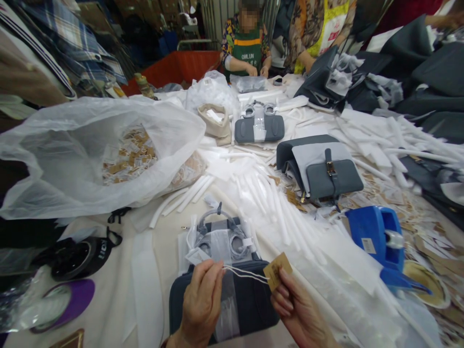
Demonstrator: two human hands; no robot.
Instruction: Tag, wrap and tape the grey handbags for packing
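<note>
Just in front of me lies a dark blue-grey handbag [255, 304], with clear plastic wrap over its middle and its wrapped round handles [237, 244] folded beyond it. Over the bag, my right hand [295, 304] pinches a brown cardboard hang tag [276, 271] between thumb and fingers. A white string [246, 273] runs from the tag leftward to my left hand [203, 299], whose thumb and fingertips are closed on the string's end. The left hand covers part of the bag's near left side.
At left, a big clear plastic bag [68, 159] holds many brown tags. White foam tubes [275, 212] cover the middle. A blue tape dispenser [375, 237] and another handbag [333, 176] stand at right. Beside a purple visor [78, 299] lies a black cap. Across the table, a person [248, 53] handles a wrapped item.
</note>
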